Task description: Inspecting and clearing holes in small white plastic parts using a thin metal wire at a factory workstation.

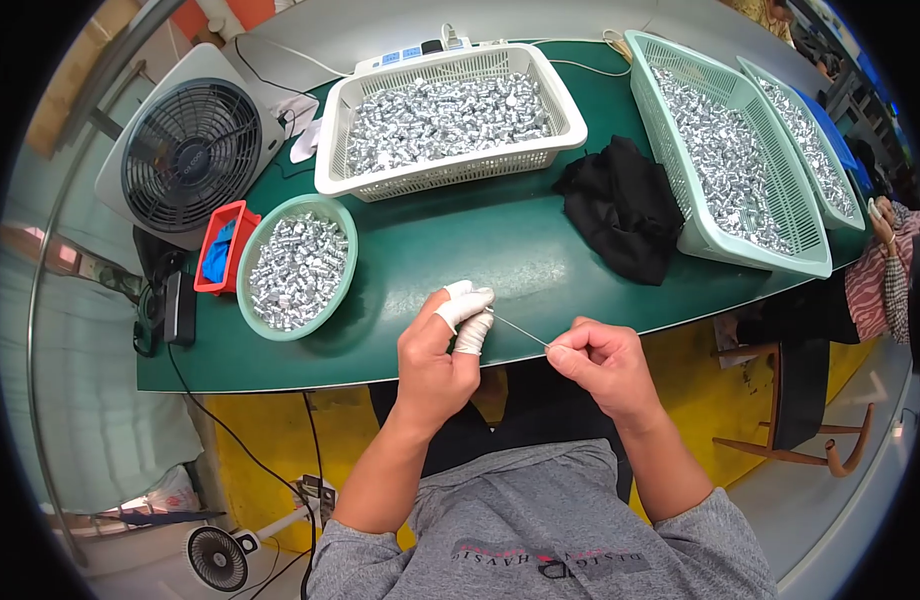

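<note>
My left hand (435,350) is over the front edge of the green table, with white finger covers on the thumb and fingertips. Its thumb and fingers are pinched together around something too small and hidden to make out. Between the thumb and forefinger of my right hand (608,368) is a thin metal rod (522,331). The rod's far end reaches the fingertips of my left hand. Nearest on the left stands a round pale green bowl (352,262) heaped with small silvery metal parts (298,270).
A white basket (450,172) and two pale green baskets (695,225) hold more metal parts. Black cloth (625,210) lies between them. On the left are a box fan (192,150) and a red bin (242,235) with blue cloth. Another person's hand (883,222) shows at far right.
</note>
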`<action>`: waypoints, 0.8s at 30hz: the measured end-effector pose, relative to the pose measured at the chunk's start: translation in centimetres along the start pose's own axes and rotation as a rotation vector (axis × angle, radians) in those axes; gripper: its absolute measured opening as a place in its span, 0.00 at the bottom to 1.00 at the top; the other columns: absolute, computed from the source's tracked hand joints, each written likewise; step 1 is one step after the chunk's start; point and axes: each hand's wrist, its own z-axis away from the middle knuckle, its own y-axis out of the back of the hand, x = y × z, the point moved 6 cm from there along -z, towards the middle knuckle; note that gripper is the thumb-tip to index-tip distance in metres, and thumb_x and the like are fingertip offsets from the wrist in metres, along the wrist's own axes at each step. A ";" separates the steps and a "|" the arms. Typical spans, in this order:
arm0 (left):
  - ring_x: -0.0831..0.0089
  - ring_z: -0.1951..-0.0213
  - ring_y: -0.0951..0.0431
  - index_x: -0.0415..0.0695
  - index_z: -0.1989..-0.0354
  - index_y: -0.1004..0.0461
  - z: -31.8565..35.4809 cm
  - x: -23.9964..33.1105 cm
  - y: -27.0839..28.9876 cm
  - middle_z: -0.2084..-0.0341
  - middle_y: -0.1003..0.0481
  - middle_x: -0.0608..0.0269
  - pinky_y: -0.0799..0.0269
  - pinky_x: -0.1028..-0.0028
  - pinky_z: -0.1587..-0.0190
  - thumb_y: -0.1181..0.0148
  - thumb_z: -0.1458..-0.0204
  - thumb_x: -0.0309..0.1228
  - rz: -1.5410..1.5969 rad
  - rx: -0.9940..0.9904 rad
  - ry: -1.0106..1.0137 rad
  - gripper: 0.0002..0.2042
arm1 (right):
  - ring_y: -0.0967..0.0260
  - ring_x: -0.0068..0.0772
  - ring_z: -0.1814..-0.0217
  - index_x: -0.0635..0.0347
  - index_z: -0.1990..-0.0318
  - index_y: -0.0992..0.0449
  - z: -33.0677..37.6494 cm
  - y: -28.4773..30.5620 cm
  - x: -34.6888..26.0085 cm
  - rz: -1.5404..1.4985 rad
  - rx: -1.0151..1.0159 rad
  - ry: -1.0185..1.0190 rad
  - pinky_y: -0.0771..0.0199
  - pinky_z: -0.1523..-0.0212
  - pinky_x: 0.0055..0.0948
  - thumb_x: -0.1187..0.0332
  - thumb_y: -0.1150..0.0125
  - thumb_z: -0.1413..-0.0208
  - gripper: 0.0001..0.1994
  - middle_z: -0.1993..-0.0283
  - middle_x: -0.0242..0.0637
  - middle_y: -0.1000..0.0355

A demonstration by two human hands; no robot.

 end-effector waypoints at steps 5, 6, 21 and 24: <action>0.70 0.61 0.20 0.35 0.50 0.22 1.3 -3.1 -1.0 0.58 0.20 0.55 0.22 0.72 0.54 0.39 0.42 0.15 0.584 -0.012 0.482 0.12 | 0.43 0.13 0.72 0.65 0.65 0.17 0.3 0.1 -1.4 0.184 -0.006 0.123 0.45 0.71 0.18 0.75 0.32 0.42 0.02 0.71 0.24 0.34; 0.70 0.60 0.20 0.35 0.50 0.22 1.2 -3.5 -0.9 0.58 0.20 0.56 0.22 0.73 0.53 0.39 0.42 0.15 0.641 -0.042 0.539 0.11 | 0.44 0.13 0.72 0.65 0.64 0.17 0.3 0.0 -1.5 0.170 -0.024 0.136 0.45 0.72 0.18 0.76 0.32 0.42 0.02 0.71 0.24 0.34; 0.58 0.60 0.23 0.42 0.59 0.20 -2.2 -1.3 -0.6 0.63 0.24 0.57 0.28 0.63 0.57 0.32 0.52 0.19 -0.535 -0.172 -0.041 0.11 | 0.46 0.12 0.72 0.66 0.65 0.19 -2.0 3.5 -2.2 0.497 0.298 0.364 0.47 0.73 0.18 0.78 0.34 0.42 0.01 0.72 0.23 0.37; 0.54 0.60 0.25 0.44 0.60 0.19 -3.4 0.0 1.6 0.65 0.26 0.58 0.31 0.60 0.57 0.31 0.54 0.22 -0.381 0.008 0.000 0.12 | 0.46 0.12 0.72 0.66 0.64 0.19 -1.9 3.5 -2.0 0.495 0.290 0.360 0.47 0.73 0.18 0.78 0.33 0.42 0.01 0.72 0.24 0.37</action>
